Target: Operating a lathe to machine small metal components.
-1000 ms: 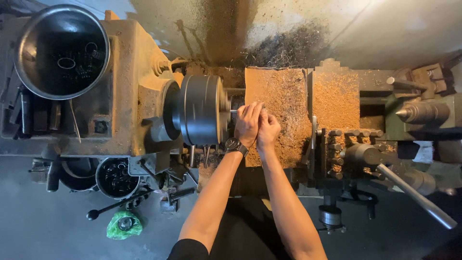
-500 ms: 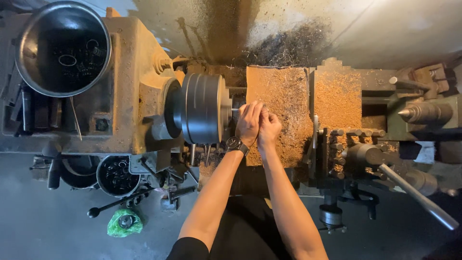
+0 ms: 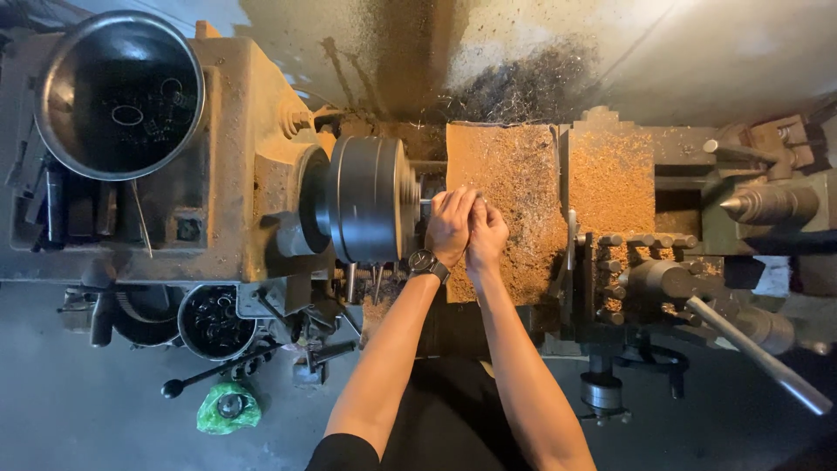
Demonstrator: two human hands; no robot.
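Both hands at the lathe chuck point(image 3: 366, 209), pressed together just off its face. Left hand point(image 3: 450, 225) (wristwatch on it) and right hand point(image 3: 485, 235) are touching, fingers curled round something small at the chuck's centre; a short bit of metal stub point(image 3: 425, 202) shows between chuck and fingers. Both grips look closed, but what's inside them is hidden by the fingers, so can't say whether the part is held or only steadied.

Progress, as a judgement: workpiece is at the chuck, hands on it, so loading or adjusting isn't finished. Tool post point(image 3: 641, 262) sits well to the right, apart from the hands.

Materials: chuck is a dark, smooth steel drum, ribbed round the rim. Lathe carriage point(image 3: 514, 174) is caked in fine tan swarf, grainy. Headstock point(image 3: 235, 148) has worn, rusty paint. Big round steel bowl point(image 3: 118, 92) on top, shiny rim, a few small rings inside. Grey curly shavings point(image 3: 523, 87) heaped behind.
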